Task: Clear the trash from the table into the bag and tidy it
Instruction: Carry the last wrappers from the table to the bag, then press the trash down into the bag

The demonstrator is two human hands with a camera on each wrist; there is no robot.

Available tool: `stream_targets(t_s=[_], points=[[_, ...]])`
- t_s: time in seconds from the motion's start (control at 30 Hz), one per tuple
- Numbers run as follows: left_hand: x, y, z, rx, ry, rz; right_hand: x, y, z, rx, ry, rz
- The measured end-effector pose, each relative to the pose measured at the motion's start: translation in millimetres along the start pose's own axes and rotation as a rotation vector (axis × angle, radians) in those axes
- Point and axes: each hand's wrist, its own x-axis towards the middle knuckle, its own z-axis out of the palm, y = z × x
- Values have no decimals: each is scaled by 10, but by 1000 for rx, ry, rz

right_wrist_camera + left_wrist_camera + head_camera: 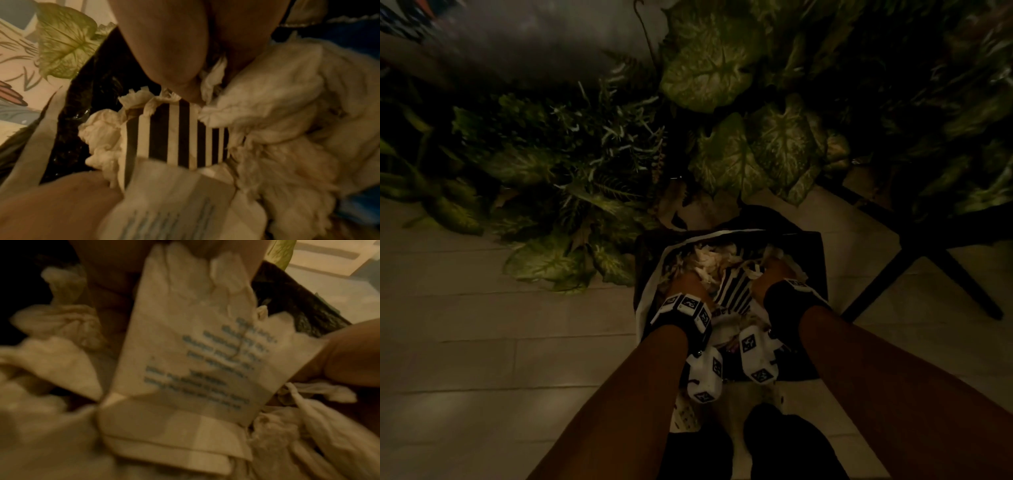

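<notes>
A black trash bag (815, 260) stands open on the floor, stuffed with crumpled white tissues (709, 260). A black-and-white striped paper bag (734, 291) lies on top of them, between my hands. My left hand (688, 281) grips the crumpled top of that paper bag (185, 353), whose side has blue print. My right hand (770, 274) is sunk into the trash at the right. Its thumb and finger (205, 84) pinch a wad of tissue (267, 105) at the striped bag's (179, 134) edge. The scene is dim and both wrist views are blurred.
Large leafy plants (715, 68) crowd the floor just behind and left of the bag. Black chair legs (914, 253) stand at the right. Pale floor tiles (482, 325) spread to the left. My dark feet (784, 442) are right below the bag.
</notes>
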Motion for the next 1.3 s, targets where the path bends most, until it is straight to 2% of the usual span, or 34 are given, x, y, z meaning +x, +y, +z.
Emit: stream_targets(t_s=[0.17, 0.33, 0.4, 0.57, 0.67, 0.73, 0.93, 1.07, 1.17, 1.23, 1.3], points=[[-206, -28, -145, -124, 7, -12, -178, -60, -100, 160, -32, 11], [-532, -33, -242, -161, 32, 46, -571, -94, -313, 345, 25, -23], [-786, 3, -351, -124, 85, 65, -699, -86, -369, 372, 14, -37], [-1403, 47, -618, -209, 212, 39, -1083, -71, -537, 390, 29, -123], [-1648, 65, -734, -252, 288, 36, -1374, -96, -662, 357, -5, -139], [-1863, 95, -805, -244, 294, 57, -1621, -94, -725, 330, -38, -155], [-2468, 194, -868, -157, 332, 217, -2651, 28, -826, 221, -162, -372], [-2887, 186, -796, -115, 370, 405, -3357, 437, -1039, -21, -217, -566], [-3168, 89, -708, -49, 359, 522, -3778, 852, -1349, -229, -359, -637], [-3388, 20, -651, 34, 343, 544, -3969, 1160, -1621, -296, -360, -644], [-3587, -63, -582, 79, 286, 498, -4114, 1494, -1902, -280, -328, -599]])
